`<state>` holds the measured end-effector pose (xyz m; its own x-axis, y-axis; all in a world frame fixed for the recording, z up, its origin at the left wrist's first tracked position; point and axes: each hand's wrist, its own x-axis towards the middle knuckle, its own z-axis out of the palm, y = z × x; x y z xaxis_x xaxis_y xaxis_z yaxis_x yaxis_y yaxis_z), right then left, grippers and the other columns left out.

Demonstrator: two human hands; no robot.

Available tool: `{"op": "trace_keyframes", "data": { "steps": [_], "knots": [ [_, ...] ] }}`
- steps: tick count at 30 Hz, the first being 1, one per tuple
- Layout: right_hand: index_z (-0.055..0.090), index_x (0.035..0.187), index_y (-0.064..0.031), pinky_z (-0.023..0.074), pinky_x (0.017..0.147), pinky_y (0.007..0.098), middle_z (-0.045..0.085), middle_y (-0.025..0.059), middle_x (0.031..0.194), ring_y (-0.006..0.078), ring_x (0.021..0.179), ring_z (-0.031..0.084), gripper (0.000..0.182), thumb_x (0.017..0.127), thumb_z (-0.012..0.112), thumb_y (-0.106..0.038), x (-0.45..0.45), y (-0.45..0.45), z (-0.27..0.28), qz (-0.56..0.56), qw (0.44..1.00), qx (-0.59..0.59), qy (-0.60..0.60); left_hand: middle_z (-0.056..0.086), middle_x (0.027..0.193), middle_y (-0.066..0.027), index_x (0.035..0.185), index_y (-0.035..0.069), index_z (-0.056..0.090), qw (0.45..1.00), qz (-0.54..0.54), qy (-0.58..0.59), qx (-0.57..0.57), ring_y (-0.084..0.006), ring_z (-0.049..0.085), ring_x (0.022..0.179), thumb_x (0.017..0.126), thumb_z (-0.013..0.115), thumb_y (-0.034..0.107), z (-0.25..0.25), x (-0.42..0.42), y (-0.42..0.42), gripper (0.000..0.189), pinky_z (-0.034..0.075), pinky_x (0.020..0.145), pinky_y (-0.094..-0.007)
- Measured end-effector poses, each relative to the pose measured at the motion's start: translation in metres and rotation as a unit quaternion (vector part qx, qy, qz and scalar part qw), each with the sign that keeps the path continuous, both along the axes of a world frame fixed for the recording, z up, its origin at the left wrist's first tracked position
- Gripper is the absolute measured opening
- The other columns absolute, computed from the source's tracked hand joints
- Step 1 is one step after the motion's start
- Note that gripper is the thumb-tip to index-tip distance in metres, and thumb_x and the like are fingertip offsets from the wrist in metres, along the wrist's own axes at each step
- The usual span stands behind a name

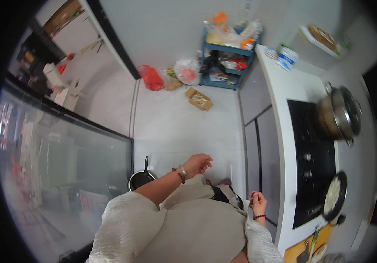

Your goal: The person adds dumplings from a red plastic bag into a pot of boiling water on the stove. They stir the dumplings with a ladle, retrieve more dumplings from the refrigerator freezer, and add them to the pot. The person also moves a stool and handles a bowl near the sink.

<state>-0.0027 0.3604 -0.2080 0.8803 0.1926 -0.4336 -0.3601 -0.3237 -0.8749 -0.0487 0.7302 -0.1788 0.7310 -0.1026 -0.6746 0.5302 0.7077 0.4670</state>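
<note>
My left hand (201, 163) hangs over the floor in front of my body, its fingers loosely bent and nothing in it. Bracelets circle that wrist. Beside the grey cabinet fronts (269, 164) is my right hand (258, 200), fingers half curled, with no object visible in it. To the right, a frying pan (334, 196) with pale food in it sits at the near end of the black cooktop (310, 194). A steel pot (334, 113) with a glass lid stands at the cooktop's far end.
On the floor are a dark frying pan (141, 180), an open cardboard box (205, 107) and a red plastic bag (152, 78). A loaded blue shelf rack (228, 49) stands ahead. A glass door (63, 157) borders the left; a wooden cutting board (293, 253) lies near right.
</note>
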Motion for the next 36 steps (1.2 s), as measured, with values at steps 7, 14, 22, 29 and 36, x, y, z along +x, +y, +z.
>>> {"op": "trace_keyframes", "data": {
  "steps": [7,14,22,29,36],
  "knots": [
    [0.064,0.093,-0.0054,0.0422,0.049,0.0209,0.059,-0.0004,0.073,0.0048,0.053,0.048,0.021,0.094,0.053,-0.023,0.177,0.107,-0.008,0.128,0.991,0.025,-0.004,0.060,0.074,-0.0015,0.088,0.010,0.058,0.981,0.183,0.057,-0.003,-0.0098,0.047,0.060,0.087,0.053,0.026,-0.003,0.015,0.076,0.017,0.038,0.057,-0.0239],
    [0.064,0.090,-0.0046,0.0426,0.050,0.0213,0.060,0.0004,0.074,0.0057,0.056,0.050,0.021,0.093,0.051,-0.021,0.315,0.275,-0.024,0.309,0.950,-0.045,-0.012,0.062,0.078,-0.0023,0.091,0.011,0.058,0.937,0.347,-0.025,0.034,-0.0095,0.051,0.063,0.087,0.055,0.028,0.016,0.057,0.155,0.018,0.040,0.059,-0.0243],
    [0.063,0.094,-0.0015,0.0500,0.062,0.0263,0.062,0.0065,0.081,0.0127,0.066,0.059,0.024,0.083,0.042,0.001,0.325,0.571,0.000,0.577,0.810,0.023,-0.105,0.062,0.072,-0.0005,0.088,0.012,0.060,0.798,0.597,0.070,-0.042,-0.0110,0.051,0.059,0.085,0.056,0.026,-0.013,-0.051,0.249,0.014,0.038,0.054,-0.0245],
    [0.063,0.092,-0.0036,0.0489,0.065,0.0324,0.064,0.0113,0.077,0.0227,0.072,0.062,0.015,0.084,0.051,-0.009,0.303,0.712,-0.048,0.609,0.780,-0.091,-0.108,0.061,0.074,-0.0005,0.093,0.011,0.059,0.796,0.605,0.015,0.023,-0.0089,0.051,0.061,0.087,0.054,0.024,0.004,-0.046,0.444,0.015,0.039,0.055,-0.0222],
    [0.066,0.080,-0.0041,0.0494,0.055,0.0345,0.066,0.0110,0.071,0.0226,0.064,0.064,0.025,0.083,0.055,-0.026,0.378,0.782,-0.127,0.636,0.715,-0.280,-0.072,0.060,0.076,-0.0003,0.096,0.011,0.059,0.814,0.572,-0.085,0.053,-0.0090,0.052,0.065,0.090,0.049,0.023,0.016,0.002,0.646,0.017,0.040,0.058,-0.0222]
  ]
}}
